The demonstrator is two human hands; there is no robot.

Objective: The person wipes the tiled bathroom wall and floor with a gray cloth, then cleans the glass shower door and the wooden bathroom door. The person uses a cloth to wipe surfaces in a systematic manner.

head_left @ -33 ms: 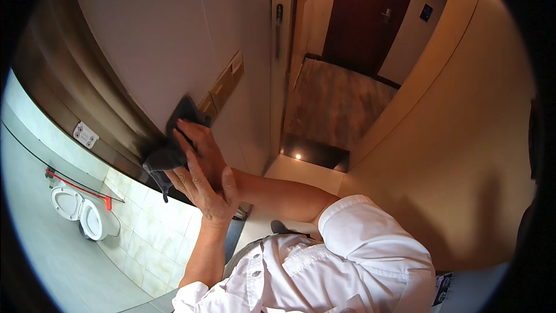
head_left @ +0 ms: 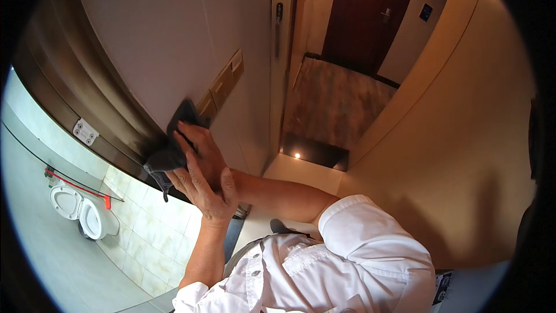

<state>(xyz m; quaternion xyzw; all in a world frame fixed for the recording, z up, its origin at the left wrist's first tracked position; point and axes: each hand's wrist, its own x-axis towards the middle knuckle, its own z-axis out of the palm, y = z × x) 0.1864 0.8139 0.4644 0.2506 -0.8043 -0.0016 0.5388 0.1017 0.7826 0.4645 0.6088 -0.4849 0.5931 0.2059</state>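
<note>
A dark grey cloth (head_left: 166, 159) is bunched up against the wall beside the brown door frame. Its upper part reaches the lower end of a gold switch panel (head_left: 220, 87). My right hand (head_left: 204, 148), crossing over from the right, has its fingers on this upper part and holds it. In front of it is my left hand (head_left: 207, 194), thumb apart and fingers reaching into the lower folds of the cloth, overlapping the right hand. The left fingertips are partly hidden in the folds.
A brown door frame (head_left: 101, 64) with a white hinge (head_left: 86, 132) runs along the left. Beyond glass stands a white toilet (head_left: 92, 220) with its lid up, near a red-handled tool (head_left: 78, 184). A dark red door (head_left: 368, 17) ends the hallway. A beige wall (head_left: 452, 156) is on the right.
</note>
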